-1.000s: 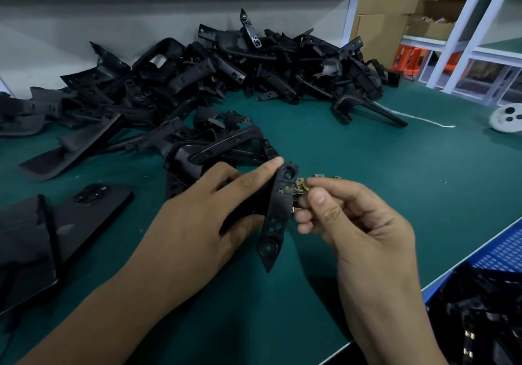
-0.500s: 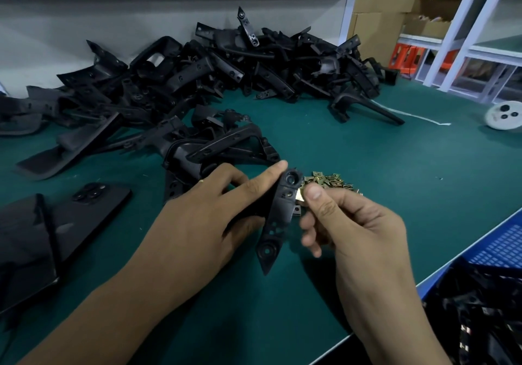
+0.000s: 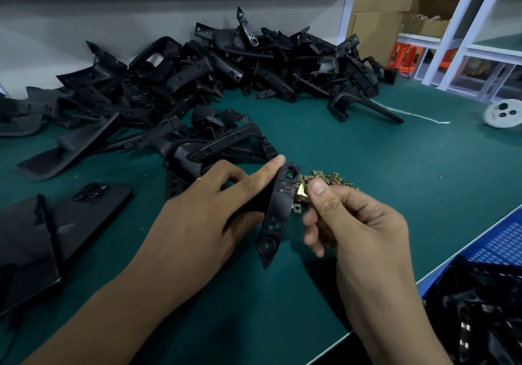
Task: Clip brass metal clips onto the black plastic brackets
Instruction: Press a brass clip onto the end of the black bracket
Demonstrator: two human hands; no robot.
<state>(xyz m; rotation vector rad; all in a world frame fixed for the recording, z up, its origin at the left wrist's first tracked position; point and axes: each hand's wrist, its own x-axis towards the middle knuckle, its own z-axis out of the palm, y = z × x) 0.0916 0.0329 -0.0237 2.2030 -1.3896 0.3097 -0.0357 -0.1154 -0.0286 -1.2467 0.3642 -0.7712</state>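
Note:
My left hand [image 3: 209,215] grips a long black plastic bracket [image 3: 278,215] upright over the green mat, index finger along its top edge. My right hand [image 3: 353,223] pinches a brass clip [image 3: 301,192] between thumb and fingers and holds it against the bracket's right edge near its upper end. A small pile of loose brass clips [image 3: 330,178] lies on the mat just behind the two hands.
A big heap of black brackets [image 3: 226,73] fills the back of the green mat [image 3: 367,152]. A dark phone [image 3: 93,203] and flat black parts lie at the left. A blue crate [image 3: 497,246] with black parts stands at the lower right. A white round object [image 3: 502,114] sits far right.
My right hand has brought the brass clip up against the bracket's right edge, thumb now on top. The loose clip pile behind has come into view. The left hand holds the bracket almost still.

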